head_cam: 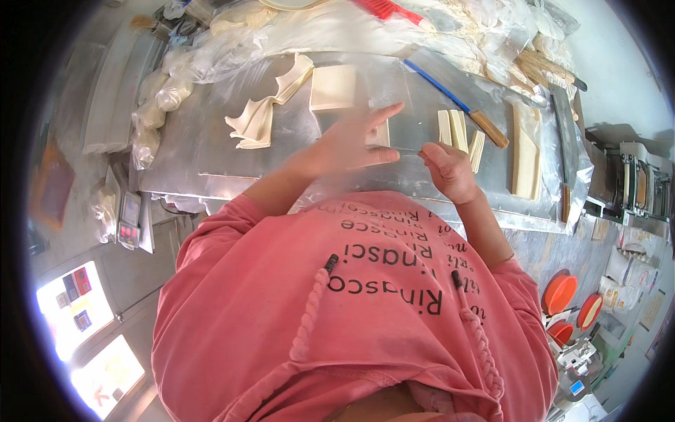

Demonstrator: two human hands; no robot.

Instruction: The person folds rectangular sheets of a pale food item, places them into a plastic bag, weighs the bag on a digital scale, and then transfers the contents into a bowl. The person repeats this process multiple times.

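My left hand (343, 142) is blurred, fingers spread, over a pale piece of dough sheet (381, 136) near the metal tabletop's front edge. My right hand (448, 171) is curled, with a thin, clear strand between its fingertips and my left hand; whether the left fingers grip it cannot be told. Folded dough strips (452, 129) lie just beyond the right hand. A square dough stack (333, 88) sits behind the left hand, and a fanned, pleated dough piece (263, 113) lies to its left. A long knife with a wooden handle (489, 128) rests behind the strips.
At the right lie a long folded dough slab (526, 153) and another long blade (561, 132). Bagged dough balls (173, 94) line the left edge. Plastic sheeting (237, 45), a red brush (387, 8) and a straw brush (543, 63) are along the back. A scale (129, 219) stands at left.
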